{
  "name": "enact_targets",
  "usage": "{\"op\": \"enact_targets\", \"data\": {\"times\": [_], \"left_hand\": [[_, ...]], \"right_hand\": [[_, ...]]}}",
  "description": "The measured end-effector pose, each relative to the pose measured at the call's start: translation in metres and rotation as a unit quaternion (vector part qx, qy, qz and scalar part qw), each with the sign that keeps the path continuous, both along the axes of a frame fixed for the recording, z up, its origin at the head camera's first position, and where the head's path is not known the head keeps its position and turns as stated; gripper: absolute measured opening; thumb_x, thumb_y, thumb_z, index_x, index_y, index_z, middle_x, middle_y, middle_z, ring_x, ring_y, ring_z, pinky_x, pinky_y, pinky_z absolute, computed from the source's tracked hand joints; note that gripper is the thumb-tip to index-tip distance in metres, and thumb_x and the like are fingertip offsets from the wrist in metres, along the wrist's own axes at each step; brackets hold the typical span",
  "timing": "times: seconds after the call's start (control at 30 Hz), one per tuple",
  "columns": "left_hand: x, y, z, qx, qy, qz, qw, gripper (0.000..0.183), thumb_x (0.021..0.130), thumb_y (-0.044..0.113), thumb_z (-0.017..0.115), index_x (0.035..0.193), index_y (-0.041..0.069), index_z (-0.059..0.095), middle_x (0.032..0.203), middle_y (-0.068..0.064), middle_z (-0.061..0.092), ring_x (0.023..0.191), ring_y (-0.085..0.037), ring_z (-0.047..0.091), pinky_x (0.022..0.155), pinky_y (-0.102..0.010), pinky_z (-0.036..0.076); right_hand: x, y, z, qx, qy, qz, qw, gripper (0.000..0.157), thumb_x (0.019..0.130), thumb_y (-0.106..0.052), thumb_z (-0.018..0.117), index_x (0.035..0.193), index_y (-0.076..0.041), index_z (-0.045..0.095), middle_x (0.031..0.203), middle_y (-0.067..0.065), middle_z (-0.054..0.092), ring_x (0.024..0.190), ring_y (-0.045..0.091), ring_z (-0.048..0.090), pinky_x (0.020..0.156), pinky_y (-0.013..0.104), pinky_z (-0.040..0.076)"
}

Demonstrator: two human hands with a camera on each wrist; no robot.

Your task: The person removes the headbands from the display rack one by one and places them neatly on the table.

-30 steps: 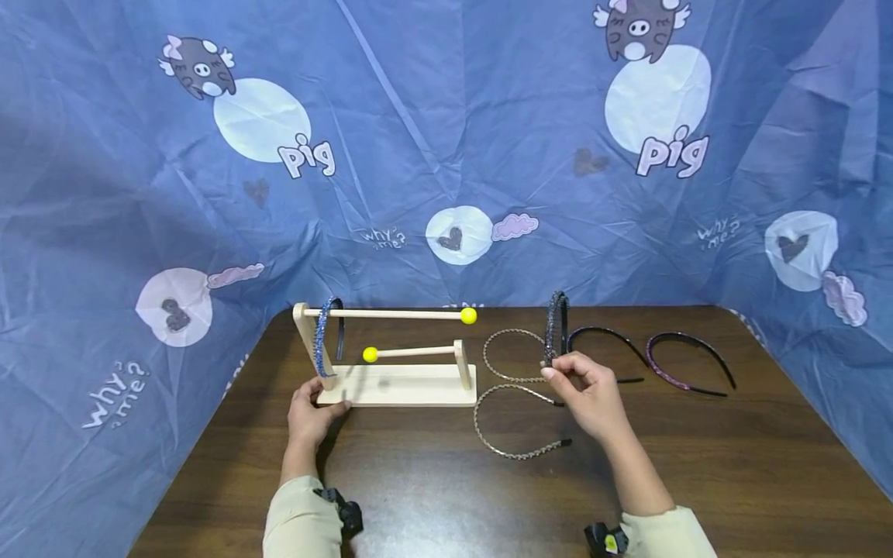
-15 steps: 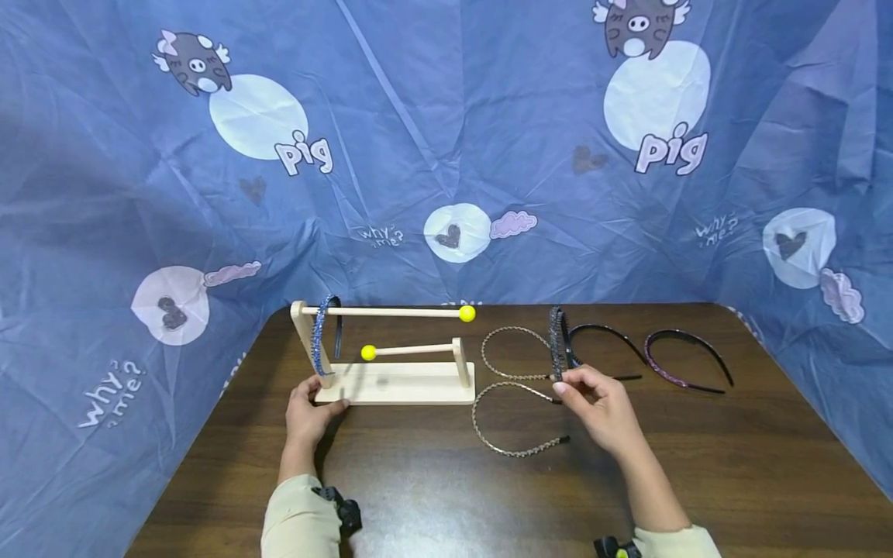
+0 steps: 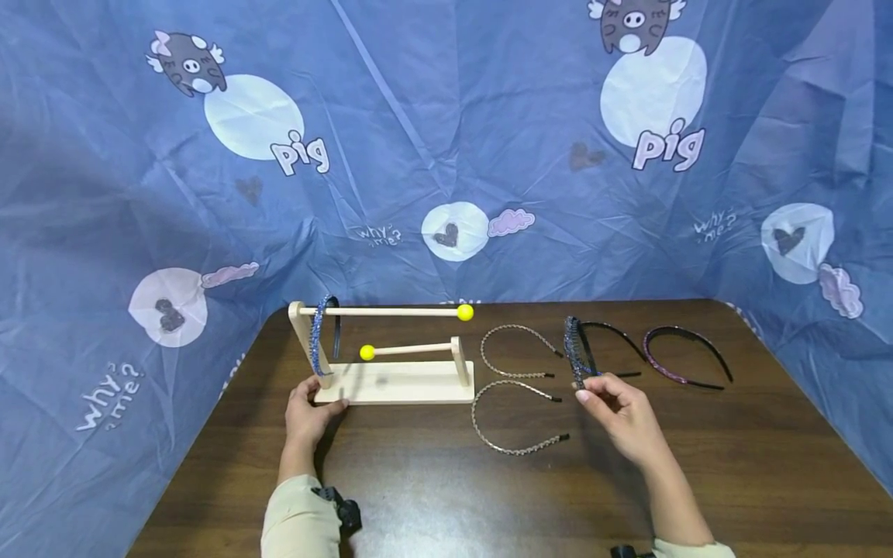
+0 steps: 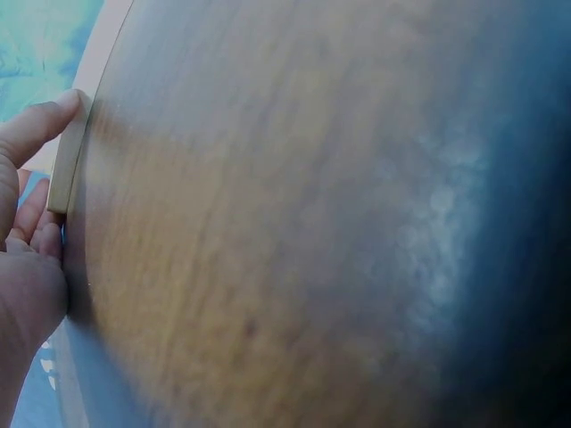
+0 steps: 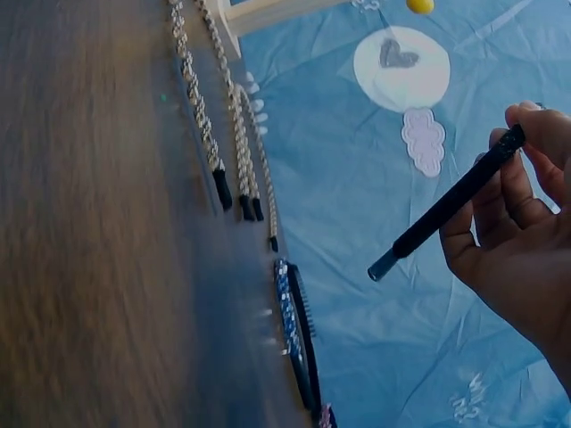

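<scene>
With the left grip (image 3: 310, 415), pinched the wooden stand (image 3: 408, 384) at its eight o'clock corner. At three o'clock from there, past two braided headbands (image 3: 518, 452), pinched a dark headband (image 3: 572, 353) by its lower end above the desk (image 3: 418, 488) with the right grip (image 3: 624, 418).

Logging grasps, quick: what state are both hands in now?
Left hand: closed, gripping the wooden stand.
Right hand: closed, pinching a dark headband.

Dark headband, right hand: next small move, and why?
Probably lower the dark headband to the table. Over the last second the right hand has carried it rightward, away from the rack. Its visible tip hangs free in the right wrist view, and other headbands already lie on the table.
</scene>
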State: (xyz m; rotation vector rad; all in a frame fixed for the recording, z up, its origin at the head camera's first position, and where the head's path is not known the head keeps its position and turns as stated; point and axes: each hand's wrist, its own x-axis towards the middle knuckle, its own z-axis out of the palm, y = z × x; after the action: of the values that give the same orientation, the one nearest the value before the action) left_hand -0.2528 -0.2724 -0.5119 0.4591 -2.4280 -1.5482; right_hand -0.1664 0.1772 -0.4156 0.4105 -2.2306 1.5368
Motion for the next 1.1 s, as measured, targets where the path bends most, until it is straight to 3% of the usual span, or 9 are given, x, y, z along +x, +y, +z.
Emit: {"op": "enact_targets", "data": {"times": [0.37, 0.57, 0.7, 0.9, 1.1], "left_hand": [[0.002, -0.002, -0.001, 0.004, -0.003, -0.001, 1.0, 0.071, 0.071, -0.001, 0.075, 0.133, -0.004, 0.041, 0.124, -0.021, 0.039, 0.114, -0.035, 0.037, 0.099, -0.044, 0.026], [0.002, -0.001, 0.001, 0.005, 0.0, -0.006, 1.0, 0.071, 0.07, 0.001, 0.075, 0.132, -0.005, 0.041, 0.124, -0.022, 0.038, 0.115, -0.035, 0.037, 0.098, -0.044, 0.027], [0.001, 0.0, 0.003, 0.004, 0.005, -0.006, 1.0, 0.071, 0.07, 0.0, 0.075, 0.132, -0.006, 0.041, 0.124, -0.022, 0.039, 0.115, -0.035, 0.037, 0.099, -0.043, 0.027], [0.001, -0.002, 0.002, -0.002, 0.007, -0.007, 1.0, 0.07, 0.07, 0.0, 0.075, 0.131, -0.008, 0.041, 0.124, -0.023, 0.039, 0.115, -0.036, 0.037, 0.099, -0.044, 0.027], [0.001, -0.002, 0.0, -0.004, -0.001, -0.007, 1.0, 0.071, 0.071, 0.001, 0.075, 0.132, -0.007, 0.04, 0.126, -0.024, 0.038, 0.116, -0.036, 0.037, 0.099, -0.045, 0.026]], "right_hand": [[0.007, 0.017, -0.012, 0.015, -0.018, -0.016, 1.0, 0.006, 0.081, 0.01, 0.063, 0.086, 0.007, 0.066, 0.074, 0.003, 0.058, 0.062, 0.008, 0.045, 0.051, 0.023, 0.039], [0.001, 0.036, -0.038, 0.023, -0.04, -0.02, 0.999, 0.008, 0.081, 0.006, 0.066, 0.088, 0.003, 0.068, 0.076, 0.001, 0.059, 0.063, 0.012, 0.047, 0.051, 0.024, 0.039], [-0.001, 0.046, -0.049, 0.054, -0.055, -0.009, 0.997, 0.008, 0.08, 0.002, 0.068, 0.088, 0.001, 0.07, 0.079, -0.001, 0.061, 0.066, 0.01, 0.05, 0.054, 0.024, 0.041], [0.002, 0.053, -0.052, 0.11, -0.08, 0.011, 0.991, 0.009, 0.08, -0.007, 0.07, 0.089, -0.003, 0.072, 0.078, -0.006, 0.061, 0.07, 0.009, 0.05, 0.058, 0.025, 0.042], [0.002, 0.06, -0.053, 0.13, -0.084, 0.04, 0.987, 0.009, 0.078, -0.006, 0.072, 0.087, -0.003, 0.072, 0.077, -0.006, 0.06, 0.066, 0.008, 0.049, 0.055, 0.025, 0.043]]}}
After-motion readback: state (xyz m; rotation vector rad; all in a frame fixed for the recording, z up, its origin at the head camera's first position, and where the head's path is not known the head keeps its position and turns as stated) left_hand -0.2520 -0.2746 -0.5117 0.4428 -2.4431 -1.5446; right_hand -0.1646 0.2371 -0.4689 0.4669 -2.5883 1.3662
